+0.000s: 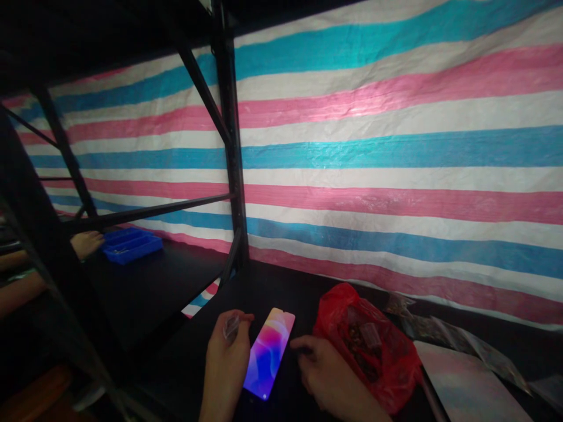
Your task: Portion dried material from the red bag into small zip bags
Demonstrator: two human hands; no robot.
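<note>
The left hand pinches a small clear plastic sleeve beside a lit smartphone; the right hand curls loosely (grip unclear) near a red plastic bag.

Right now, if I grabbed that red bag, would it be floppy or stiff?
The red plastic bag would probably be floppy, since it looks thin and crumpled. The dark lumps inside may shift and make it sag unevenly. It's probably not very heavy, though I can't tell what those lumps are.
</note>
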